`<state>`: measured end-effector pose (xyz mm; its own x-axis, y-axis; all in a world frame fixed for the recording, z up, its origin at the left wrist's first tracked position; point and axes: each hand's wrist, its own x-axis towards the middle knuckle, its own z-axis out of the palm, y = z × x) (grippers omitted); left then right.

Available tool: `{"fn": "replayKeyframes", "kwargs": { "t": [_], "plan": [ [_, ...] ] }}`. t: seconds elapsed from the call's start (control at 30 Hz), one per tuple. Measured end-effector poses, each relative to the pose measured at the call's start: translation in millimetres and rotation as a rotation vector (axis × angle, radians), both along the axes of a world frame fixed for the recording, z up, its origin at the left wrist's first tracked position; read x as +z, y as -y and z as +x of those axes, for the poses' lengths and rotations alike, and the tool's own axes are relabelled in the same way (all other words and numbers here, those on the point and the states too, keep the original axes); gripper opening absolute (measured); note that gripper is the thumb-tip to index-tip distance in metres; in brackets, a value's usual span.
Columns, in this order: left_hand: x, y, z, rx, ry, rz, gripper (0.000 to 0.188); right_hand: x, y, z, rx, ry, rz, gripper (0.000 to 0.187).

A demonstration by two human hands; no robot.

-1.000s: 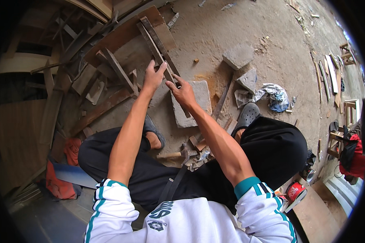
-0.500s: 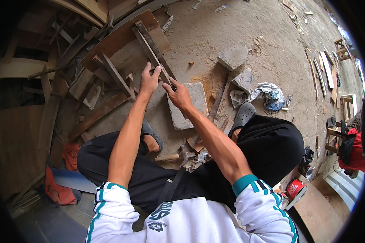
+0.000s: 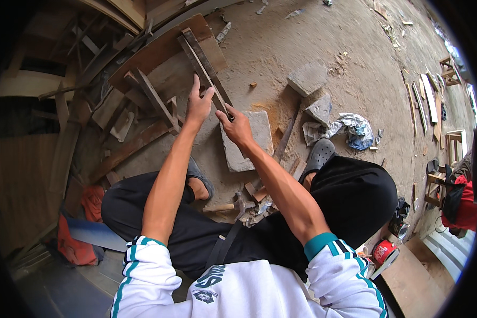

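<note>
A long narrow wooden strip (image 3: 195,59) slants away from me, and both my hands are on it. My left hand (image 3: 199,107) grips its left side, thumb and forefinger showing, the other fingers partly hidden. At the near end, my right hand (image 3: 236,128) is closed round the wood with the thumb on top. A second dark strip (image 3: 209,62) lies close along the right side of the first. Under and beside my right hand sits a pale concrete block (image 3: 244,153). A claw hammer (image 3: 229,206) with a wooden handle rests on the ground between my legs.
Wood offcuts (image 3: 151,98) and boards (image 3: 24,185) crowd the left. Farther off lie another concrete block (image 3: 308,78), a broken chunk (image 3: 320,109) and a crumpled plastic bag (image 3: 353,131). A red can (image 3: 385,251) stands at the right, near a blue-grey saw blade-like sheet's opposite side.
The whole view has shifted slightly. My hands keep their hold on the strip, with hardly any visible movement.
</note>
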<state>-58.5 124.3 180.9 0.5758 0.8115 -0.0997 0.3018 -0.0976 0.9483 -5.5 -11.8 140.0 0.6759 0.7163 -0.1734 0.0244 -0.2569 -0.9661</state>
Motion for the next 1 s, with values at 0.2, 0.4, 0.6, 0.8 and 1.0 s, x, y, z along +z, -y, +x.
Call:
{"fn": "replayKeyframes", "kwargs": {
  "t": [0.2, 0.4, 0.6, 0.8, 1.0],
  "plan": [
    [-2.3, -11.5, 7.3, -0.038, -0.006, 0.238, 0.091, 1.6, 0.7, 0.3, 0.011, 0.029, -0.012, 0.059],
    [4.2, -10.6, 8.0, -0.033, 0.003, 0.198, 0.095, 8.0, 2.6, -4.6, 0.011, 0.065, 0.004, 0.057],
    [2.1, -11.2, 8.2, -0.009, 0.043, 0.22, 0.091, 3.0, -2.4, -14.2, -0.083, 0.133, 0.091, 0.055],
    [1.9, -18.2, 7.7, -0.002, 0.044, 0.25, 0.089, 7.4, -6.3, -15.5, -0.075, 0.069, 0.093, 0.056],
    [15.0, -10.5, 10.8, -0.016, -0.028, 0.245, 0.09, 4.3, -8.5, -14.1, -0.096, 0.046, 0.113, 0.053]
  ]
}}
